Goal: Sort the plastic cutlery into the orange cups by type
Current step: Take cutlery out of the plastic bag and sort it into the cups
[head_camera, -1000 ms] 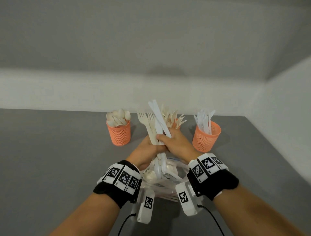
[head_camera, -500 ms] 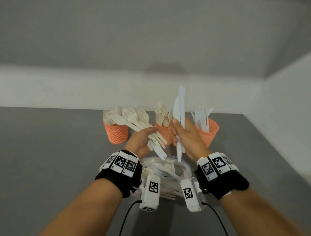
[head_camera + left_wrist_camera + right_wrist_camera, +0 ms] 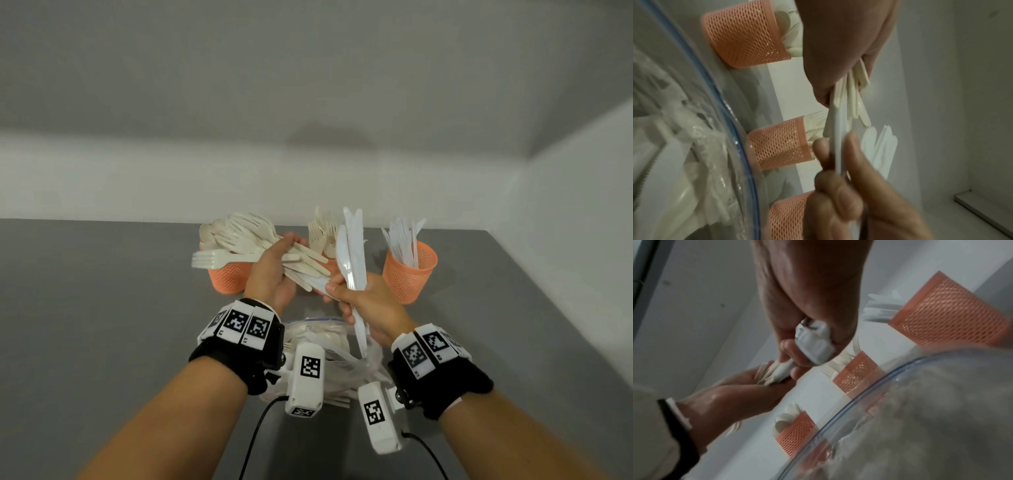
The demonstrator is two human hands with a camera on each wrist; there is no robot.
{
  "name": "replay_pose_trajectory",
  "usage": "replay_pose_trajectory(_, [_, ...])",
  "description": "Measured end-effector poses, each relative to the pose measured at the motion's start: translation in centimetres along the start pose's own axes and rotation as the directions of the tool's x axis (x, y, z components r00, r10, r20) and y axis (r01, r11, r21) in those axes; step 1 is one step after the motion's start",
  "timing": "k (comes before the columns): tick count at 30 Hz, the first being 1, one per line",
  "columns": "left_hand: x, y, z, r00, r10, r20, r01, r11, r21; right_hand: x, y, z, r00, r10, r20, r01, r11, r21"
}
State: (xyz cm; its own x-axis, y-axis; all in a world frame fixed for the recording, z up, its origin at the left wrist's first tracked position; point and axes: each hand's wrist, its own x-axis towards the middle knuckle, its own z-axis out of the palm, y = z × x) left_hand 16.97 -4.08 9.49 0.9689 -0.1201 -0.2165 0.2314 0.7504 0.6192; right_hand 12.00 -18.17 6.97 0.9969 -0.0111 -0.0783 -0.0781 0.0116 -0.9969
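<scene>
Head view: left hand (image 3: 270, 274) grips forks (image 3: 239, 240), right hand (image 3: 368, 301) knives (image 3: 352, 253)

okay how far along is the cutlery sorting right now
Partly done. All three orange cups hold cutlery: spoons in the left cup, knives in the right cup. In hand: the left hand grips a bunch of forks; the right hand holds knives. Left: the plastic bag below holds more cutlery.

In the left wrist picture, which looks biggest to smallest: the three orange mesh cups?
1. Top orange mesh cup, with spoons.
2. Middle orange mesh cup, with forks.

The bottom orange mesh cup is half hidden by the right hand, so unrankable. Differences likely come from camera nearness.
</scene>
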Motion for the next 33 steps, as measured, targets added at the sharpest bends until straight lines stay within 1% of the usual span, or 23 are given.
replay_pose_trajectory(3, [0.5,0.3,-0.3,0.995,0.031,-0.095,-0.041,0.994,-0.104,0.0,0.5,-1.0,1.000,0.029,-0.007,-0.029,1.000,0.002])
replay_pose_trajectory(7, [0.7,0.5,-0.7,0.987,0.057,-0.152,-0.082,0.983,-0.164,0.1,0.8,-1.9,0.997,0.072,0.018,-0.073,0.997,0.021])
replay_pose_trajectory(9, [0.9,0.4,-1.0,0.986,0.057,-0.154,-0.085,0.980,-0.178,0.2,0.7,-1.8,0.994,0.085,0.064,-0.084,0.996,-0.019])
replay_pose_trajectory(12, [1.2,0.1,-1.0,0.988,0.051,-0.146,-0.074,0.985,-0.156,0.5,0.7,-1.3,0.992,0.081,0.092,-0.067,0.987,-0.147])
replay_pose_trajectory(15, [1.7,0.2,-1.2,0.985,0.071,-0.154,-0.092,0.986,-0.136,0.7,0.5,-1.8,0.987,0.093,0.129,-0.070,0.983,-0.170])
replay_pose_trajectory(16, [2.0,0.4,-1.3,0.983,0.086,-0.161,-0.109,0.984,-0.139,0.7,0.4,-2.2,0.984,0.105,0.142,-0.074,0.975,-0.209])
replay_pose_trajectory(18, [2.4,0.8,-1.7,0.979,0.112,-0.173,-0.137,0.980,-0.142,0.8,0.3,-3.1,0.977,0.128,0.170,-0.060,0.932,-0.357])
replay_pose_trajectory(20, [2.7,0.5,-1.7,0.979,0.118,-0.169,-0.138,0.984,-0.116,1.0,0.2,-3.2,0.965,0.131,0.228,0.000,0.866,-0.500])
replay_pose_trajectory(21, [2.7,0.2,-1.5,0.982,0.116,-0.152,-0.131,0.987,-0.091,1.1,0.3,-3.0,0.954,0.126,0.271,0.039,0.847,-0.530])
replay_pose_trajectory(22, [2.6,-0.1,-1.3,0.986,0.113,-0.125,-0.122,0.990,-0.066,1.2,0.5,-2.6,0.945,0.122,0.303,0.063,0.842,-0.535])
replay_pose_trajectory(24, [2.8,-0.6,-1.1,0.990,0.115,-0.080,-0.117,0.993,-0.022,1.4,1.1,-2.2,0.942,0.127,0.310,0.056,0.853,-0.519])
replay_pose_trajectory(26, [3.3,-0.4,-1.2,0.990,0.122,-0.070,-0.122,0.993,0.004,1.5,1.4,-2.7,0.946,0.134,0.295,0.040,0.856,-0.515])
replay_pose_trajectory(28, [3.8,0.3,-1.3,0.986,0.152,-0.071,-0.153,0.988,-0.013,1.5,1.4,-4.3,0.933,0.158,0.323,0.051,0.830,-0.556])
replay_pose_trajectory(30, [4.3,1.3,-1.7,0.977,0.185,-0.109,-0.193,0.979,-0.067,1.2,0.9,-6.3,0.912,0.196,0.361,0.065,0.798,-0.599])
replay_pose_trajectory(31, [4.5,1.7,-2.0,0.971,0.194,-0.142,-0.209,0.972,-0.104,1.1,0.5,-7.3,0.910,0.206,0.359,0.059,0.793,-0.606])
replay_pose_trajectory(32, [4.7,2.1,-2.3,0.965,0.194,-0.174,-0.219,0.966,-0.137,1.1,0.1,-8.2,0.921,0.195,0.336,0.051,0.797,-0.602])
replay_pose_trajectory(33, [4.9,2.4,-2.6,0.963,0.185,-0.196,-0.217,0.964,-0.156,1.2,-0.4,-8.9,0.941,0.157,0.301,0.055,0.804,-0.592])
